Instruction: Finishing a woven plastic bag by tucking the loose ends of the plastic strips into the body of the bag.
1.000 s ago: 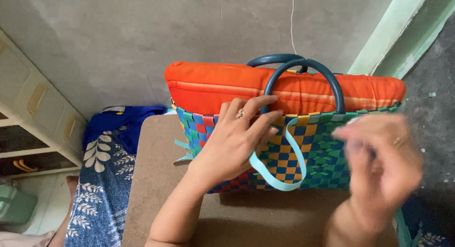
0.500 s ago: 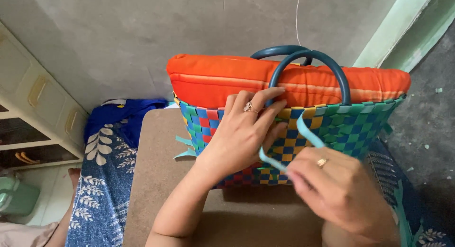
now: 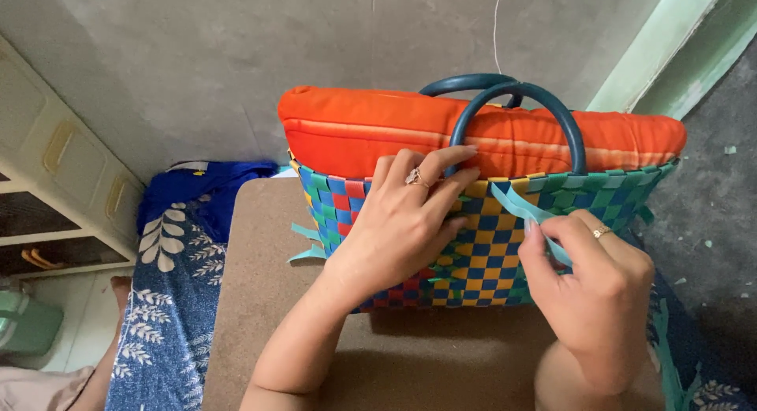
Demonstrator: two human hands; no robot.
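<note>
Two hands are working on a woven plastic basket (image 3: 481, 237) sitting on the brown worktop (image 3: 260, 300): the left hand (image 3: 402, 222) is pressing open fingers flat against its side, while the right hand (image 3: 591, 289) is pinching a light blue strip (image 3: 520, 210) just beside them.

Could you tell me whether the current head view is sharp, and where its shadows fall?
Head view: sharp overall, both the left hand and right hand crisp, no motion blur; light is soft and even, no glare; a faint shadow lies under the woven basket on the brown surface.
</note>
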